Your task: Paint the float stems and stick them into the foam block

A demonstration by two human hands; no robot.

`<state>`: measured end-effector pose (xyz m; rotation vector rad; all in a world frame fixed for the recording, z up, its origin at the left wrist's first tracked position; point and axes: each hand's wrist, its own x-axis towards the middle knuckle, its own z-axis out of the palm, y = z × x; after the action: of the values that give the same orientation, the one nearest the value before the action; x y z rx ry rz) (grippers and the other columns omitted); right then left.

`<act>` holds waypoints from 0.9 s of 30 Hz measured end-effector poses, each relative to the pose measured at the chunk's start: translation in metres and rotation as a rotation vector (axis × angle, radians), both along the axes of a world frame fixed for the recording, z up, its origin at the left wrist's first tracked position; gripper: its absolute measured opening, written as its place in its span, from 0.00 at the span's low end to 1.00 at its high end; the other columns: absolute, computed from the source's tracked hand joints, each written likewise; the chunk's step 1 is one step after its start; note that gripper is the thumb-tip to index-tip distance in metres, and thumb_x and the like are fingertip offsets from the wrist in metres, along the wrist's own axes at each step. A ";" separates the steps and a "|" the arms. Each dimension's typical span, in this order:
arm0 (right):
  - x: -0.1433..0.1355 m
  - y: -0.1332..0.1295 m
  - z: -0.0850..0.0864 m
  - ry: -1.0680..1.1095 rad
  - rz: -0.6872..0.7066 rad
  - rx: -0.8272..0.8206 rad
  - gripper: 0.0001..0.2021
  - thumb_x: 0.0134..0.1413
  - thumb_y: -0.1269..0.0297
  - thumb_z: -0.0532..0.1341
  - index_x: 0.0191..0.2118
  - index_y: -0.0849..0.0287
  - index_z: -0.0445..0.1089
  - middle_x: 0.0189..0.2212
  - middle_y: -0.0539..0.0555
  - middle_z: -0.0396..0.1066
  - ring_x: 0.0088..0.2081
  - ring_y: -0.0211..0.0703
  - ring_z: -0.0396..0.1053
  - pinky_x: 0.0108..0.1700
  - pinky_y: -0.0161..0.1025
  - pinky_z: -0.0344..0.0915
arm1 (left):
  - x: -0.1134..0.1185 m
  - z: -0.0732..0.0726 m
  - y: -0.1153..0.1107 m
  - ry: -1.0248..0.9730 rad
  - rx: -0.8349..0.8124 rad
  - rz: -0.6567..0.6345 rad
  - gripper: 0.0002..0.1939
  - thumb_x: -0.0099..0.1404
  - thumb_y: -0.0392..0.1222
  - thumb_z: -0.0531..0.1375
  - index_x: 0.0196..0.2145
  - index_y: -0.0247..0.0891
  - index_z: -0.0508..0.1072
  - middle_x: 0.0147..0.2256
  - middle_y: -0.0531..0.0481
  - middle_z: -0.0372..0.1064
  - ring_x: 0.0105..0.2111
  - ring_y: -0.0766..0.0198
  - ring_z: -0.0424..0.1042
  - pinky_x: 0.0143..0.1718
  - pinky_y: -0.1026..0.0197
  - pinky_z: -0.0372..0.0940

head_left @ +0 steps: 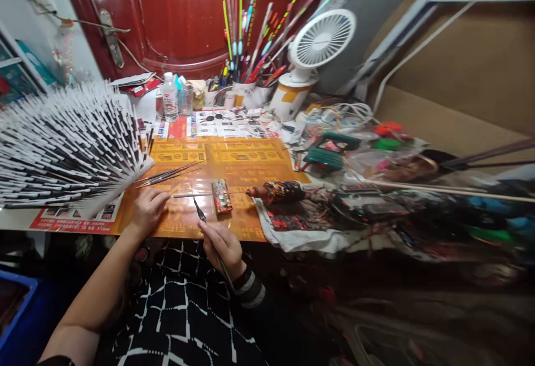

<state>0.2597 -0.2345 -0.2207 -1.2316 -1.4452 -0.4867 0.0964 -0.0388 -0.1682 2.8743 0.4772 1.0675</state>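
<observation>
My left hand [148, 209] is closed, its fingertips pinching one end of a thin grey rod [188, 195] that looks like a fishing float. The rod lies level and points right, crossing a paint-stained block [221, 196]. In my right hand [223, 246] is a dark-bristled paintbrush [200, 213], gripped like a pen. The brush tip is just below the rod; whether it touches cannot be made out. Several loose thin dark rods [171, 174] lie on the orange mat [242, 160] beyond my left hand.
At left stands a dense rack of white-tipped dark rods [71, 143]. Farther back are a plastic bottle [170, 98], a holder full of bright floats [244, 93] and a white fan [324, 37]. A paint-crusted bottle [284, 191] lies on a stained cloth [301, 238], with clutter to the right.
</observation>
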 end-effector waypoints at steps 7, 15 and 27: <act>-0.025 0.021 -0.010 -0.060 0.125 -0.034 0.33 0.60 0.80 0.58 0.70 0.58 0.56 0.45 0.62 0.78 0.45 0.48 0.78 0.47 0.44 0.79 | 0.001 -0.006 -0.005 -0.042 -0.020 -0.018 0.10 0.73 0.39 0.55 0.42 0.39 0.77 0.36 0.47 0.74 0.37 0.60 0.69 0.40 0.57 0.67; -0.031 0.025 -0.028 -0.123 0.046 -0.074 0.34 0.60 0.77 0.62 0.70 0.57 0.55 0.49 0.60 0.77 0.48 0.50 0.78 0.53 0.46 0.78 | 0.000 -0.011 -0.010 -0.041 -0.085 -0.002 0.13 0.74 0.41 0.53 0.41 0.40 0.78 0.36 0.45 0.74 0.38 0.59 0.70 0.41 0.56 0.68; -0.034 0.024 -0.019 -0.184 0.012 -0.111 0.36 0.60 0.78 0.62 0.71 0.58 0.53 0.49 0.60 0.77 0.47 0.50 0.78 0.51 0.46 0.79 | 0.000 -0.012 -0.009 -0.046 -0.072 -0.017 0.12 0.75 0.40 0.53 0.42 0.40 0.78 0.37 0.46 0.74 0.38 0.59 0.70 0.42 0.56 0.67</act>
<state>0.2260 -0.2102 -0.2396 -1.2912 -1.6528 -0.5285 0.0963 -0.0480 -0.1803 2.7802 0.4778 1.0883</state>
